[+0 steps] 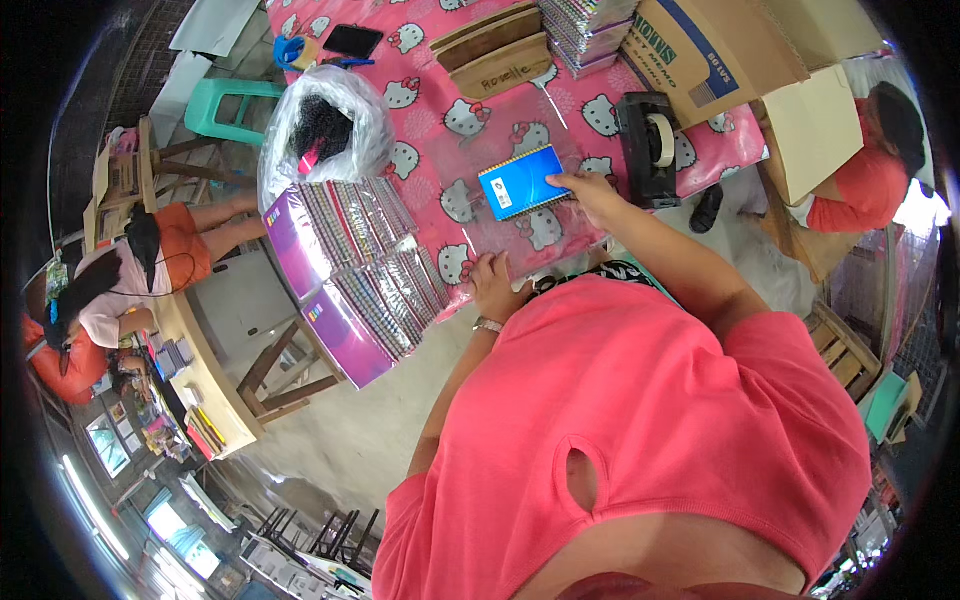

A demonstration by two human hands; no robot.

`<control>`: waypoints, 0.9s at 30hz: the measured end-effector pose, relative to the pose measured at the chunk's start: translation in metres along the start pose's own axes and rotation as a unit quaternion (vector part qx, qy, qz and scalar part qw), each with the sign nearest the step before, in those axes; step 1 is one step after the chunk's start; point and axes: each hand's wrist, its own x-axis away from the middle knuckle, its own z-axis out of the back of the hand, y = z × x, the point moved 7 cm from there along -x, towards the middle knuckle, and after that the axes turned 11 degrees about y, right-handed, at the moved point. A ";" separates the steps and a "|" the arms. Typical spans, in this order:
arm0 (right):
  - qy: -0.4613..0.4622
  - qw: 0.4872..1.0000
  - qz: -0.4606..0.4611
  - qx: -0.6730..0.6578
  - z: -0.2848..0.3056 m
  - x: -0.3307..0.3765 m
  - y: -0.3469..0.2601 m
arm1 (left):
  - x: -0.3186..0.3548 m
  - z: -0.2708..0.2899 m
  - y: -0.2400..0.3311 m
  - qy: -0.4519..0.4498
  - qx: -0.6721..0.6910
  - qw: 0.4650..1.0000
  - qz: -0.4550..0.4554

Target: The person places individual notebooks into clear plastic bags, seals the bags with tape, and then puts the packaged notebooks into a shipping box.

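Note:
A small blue spiral notebook (520, 185) with a white label lies over a clear plastic sheet (552, 252) on the pink patterned table. My right hand (590, 196) grips its right edge, thumb on top. At the table's near edge my left hand (494, 288) rests with its fingers spread, touching the tabletop beside the plastic. Just left of that hand stand two rows of stacked spiral notebooks (385, 300) with purple covers at their ends.
A clear plastic bag (330, 125) with dark contents sits at the left. Behind are a wooden holder (490, 50), more stacked notebooks (590, 35) and a cardboard box (710, 50). A black tape dispenser (648, 150) stands at the right. Co-workers sit at both sides.

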 end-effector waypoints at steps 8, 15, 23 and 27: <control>-0.018 0.991 -0.033 0.127 -0.036 0.012 -0.024 | 0.002 -0.020 0.020 -0.022 -0.093 0.975 -0.199; 0.012 0.906 0.084 0.415 -0.037 -0.013 -0.041 | -0.002 -0.022 0.017 -0.094 -0.061 0.966 -0.233; 0.121 0.893 0.246 0.357 -0.013 0.031 -0.050 | -0.033 -0.027 0.005 -0.087 0.006 0.984 -0.157; -0.022 0.745 0.471 0.472 -0.013 0.077 -0.030 | -0.044 -0.021 0.015 -0.183 0.047 0.973 -0.129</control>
